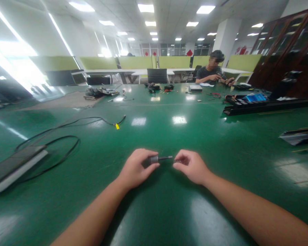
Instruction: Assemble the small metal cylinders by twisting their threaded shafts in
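Observation:
Above the green table, my left hand (138,168) is closed around a small grey cylinder with a thin shaft (157,159). The shaft points right, and most of the cylinder's rear is hidden by the fingers. Facing its tip, my right hand (192,166) pinches a small dark ridged piece (178,161) between thumb and fingers; its exact kind is too small to make out. A short gap separates the shaft's tip from this piece.
A flat grey device (17,165) with a black cable (74,119) lies to the left. Far right are a black rail-like tray (261,106) and metal parts (299,136). Tools and parts (154,88) lie at the back, where another person (212,71) sits.

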The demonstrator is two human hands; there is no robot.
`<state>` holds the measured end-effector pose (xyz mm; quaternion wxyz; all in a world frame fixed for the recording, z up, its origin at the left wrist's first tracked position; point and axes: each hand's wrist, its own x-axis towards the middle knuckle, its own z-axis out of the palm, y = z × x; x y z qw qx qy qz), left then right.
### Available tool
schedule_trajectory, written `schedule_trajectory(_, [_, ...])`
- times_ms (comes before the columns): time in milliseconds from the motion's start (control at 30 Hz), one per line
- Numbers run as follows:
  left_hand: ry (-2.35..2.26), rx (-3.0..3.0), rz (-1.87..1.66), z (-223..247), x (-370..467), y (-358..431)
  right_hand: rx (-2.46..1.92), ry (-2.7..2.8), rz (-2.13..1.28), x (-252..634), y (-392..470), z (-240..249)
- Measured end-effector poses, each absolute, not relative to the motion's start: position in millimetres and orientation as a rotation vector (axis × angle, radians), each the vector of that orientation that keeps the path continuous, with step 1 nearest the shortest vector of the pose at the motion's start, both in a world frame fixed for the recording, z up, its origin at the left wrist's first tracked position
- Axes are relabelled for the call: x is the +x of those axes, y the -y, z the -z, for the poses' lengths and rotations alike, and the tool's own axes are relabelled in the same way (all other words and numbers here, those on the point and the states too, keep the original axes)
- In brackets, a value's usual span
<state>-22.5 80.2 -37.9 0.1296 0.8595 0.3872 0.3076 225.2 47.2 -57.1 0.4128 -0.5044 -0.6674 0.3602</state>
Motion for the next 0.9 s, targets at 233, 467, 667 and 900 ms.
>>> schedule_trajectory(233, [-1.287, 2.365, -1.093, 35, -28, -86, -1.209, 1.629, -0.944, 225, -48, 59])
schedule_trajectory(467, [-1.483, 1.989, -1.172, 34, -30, -89, -1.221, 1.597, -0.964, 220, -49, 62])
schedule_trajectory(667, [-1.337, 1.237, -1.424, 16, -45, -90, -1.203, 1.645, -0.943, 219, -46, 61])
schedule_trajectory(900, [-1.741, 1.314, -1.228, -9, -115, -37, -1.178, 1.674, -0.946, 215, -42, 57])
